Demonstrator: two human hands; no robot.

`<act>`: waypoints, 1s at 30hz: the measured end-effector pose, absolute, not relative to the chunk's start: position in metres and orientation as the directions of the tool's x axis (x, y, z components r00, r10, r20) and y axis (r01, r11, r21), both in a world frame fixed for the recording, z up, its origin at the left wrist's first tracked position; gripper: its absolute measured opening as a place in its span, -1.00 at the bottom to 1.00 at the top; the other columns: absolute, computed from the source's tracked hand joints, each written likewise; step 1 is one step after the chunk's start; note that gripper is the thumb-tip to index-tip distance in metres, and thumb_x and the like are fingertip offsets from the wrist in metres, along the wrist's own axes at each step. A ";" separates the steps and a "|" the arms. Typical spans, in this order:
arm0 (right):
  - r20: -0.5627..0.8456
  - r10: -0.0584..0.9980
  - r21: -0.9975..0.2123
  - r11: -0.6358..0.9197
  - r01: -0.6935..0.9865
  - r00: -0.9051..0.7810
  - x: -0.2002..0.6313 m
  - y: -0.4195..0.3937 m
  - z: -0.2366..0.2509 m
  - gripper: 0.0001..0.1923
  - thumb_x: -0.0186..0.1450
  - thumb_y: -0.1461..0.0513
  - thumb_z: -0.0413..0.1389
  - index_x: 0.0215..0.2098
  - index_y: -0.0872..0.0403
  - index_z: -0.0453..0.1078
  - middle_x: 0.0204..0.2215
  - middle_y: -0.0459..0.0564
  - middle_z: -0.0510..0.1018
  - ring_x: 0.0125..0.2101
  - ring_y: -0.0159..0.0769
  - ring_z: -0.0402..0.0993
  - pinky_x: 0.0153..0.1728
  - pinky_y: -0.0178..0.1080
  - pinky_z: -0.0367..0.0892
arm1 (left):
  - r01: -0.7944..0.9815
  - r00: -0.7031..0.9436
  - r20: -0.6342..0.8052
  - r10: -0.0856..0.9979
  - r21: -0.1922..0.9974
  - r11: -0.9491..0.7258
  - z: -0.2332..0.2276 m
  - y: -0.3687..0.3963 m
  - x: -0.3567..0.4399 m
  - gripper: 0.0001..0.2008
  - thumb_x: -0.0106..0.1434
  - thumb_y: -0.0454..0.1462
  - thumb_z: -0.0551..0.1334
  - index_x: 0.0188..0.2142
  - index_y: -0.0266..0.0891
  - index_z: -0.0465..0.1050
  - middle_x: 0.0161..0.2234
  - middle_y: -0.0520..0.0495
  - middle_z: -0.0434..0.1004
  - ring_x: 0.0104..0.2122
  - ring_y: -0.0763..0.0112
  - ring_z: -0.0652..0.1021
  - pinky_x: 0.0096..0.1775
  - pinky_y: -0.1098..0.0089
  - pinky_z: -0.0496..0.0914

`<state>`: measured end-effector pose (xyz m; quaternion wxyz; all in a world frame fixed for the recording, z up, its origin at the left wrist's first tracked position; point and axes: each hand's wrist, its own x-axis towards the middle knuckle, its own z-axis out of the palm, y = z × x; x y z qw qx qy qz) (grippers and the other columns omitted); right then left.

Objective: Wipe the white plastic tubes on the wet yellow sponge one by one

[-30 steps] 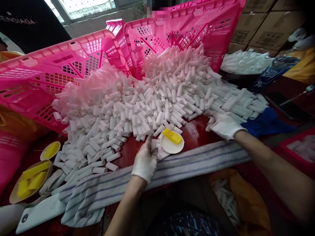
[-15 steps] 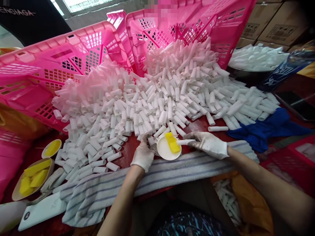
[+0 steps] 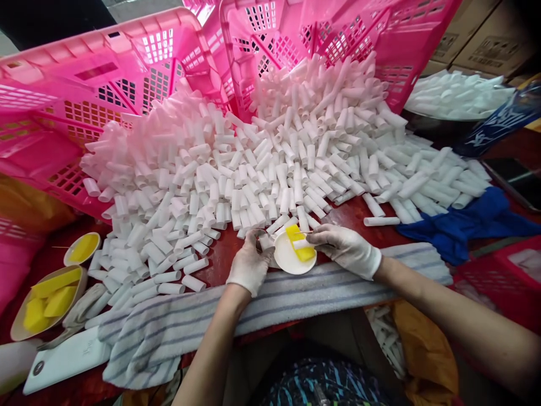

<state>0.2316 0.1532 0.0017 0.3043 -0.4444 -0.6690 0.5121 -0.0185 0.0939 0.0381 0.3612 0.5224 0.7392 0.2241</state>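
Note:
My left hand, in a white glove with dirty fingertips, is closed around a short white tube just left of a small white dish. A yellow sponge block lies in the dish. From the right, my right hand, gloved too, pinches another white tube. Its far end lies over the sponge; whether it touches I cannot tell. A thin stick shows above that tube, near my right fingertips. Behind both hands spreads a big heap of white tubes.
Pink crates lie tipped behind the heap. At left are a dish of yellow sponge pieces, a smaller yellow-filled dish and a white phone. A striped towel lines the front edge; a blue cloth lies right.
My right hand has moved left, bringing its tube farther over the sponge. My left hand stays beside the dish, its tube now showing more plainly. The view has shifted slightly.

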 end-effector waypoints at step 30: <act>0.084 0.924 -0.944 0.194 0.265 -0.374 0.233 0.115 0.006 -0.81 0.16 0.13 0.29 -0.27 0.00 0.54 -0.26 0.04 0.59 -0.19 -0.10 0.59 0.03 0.03 0.50 | 0.528 -0.325 -0.261 0.909 0.747 0.403 0.054 0.072 -0.023 -0.82 0.12 -0.34 0.40 -0.29 -0.22 0.45 -0.33 0.00 0.63 -0.27 0.32 0.62 -0.12 0.36 0.49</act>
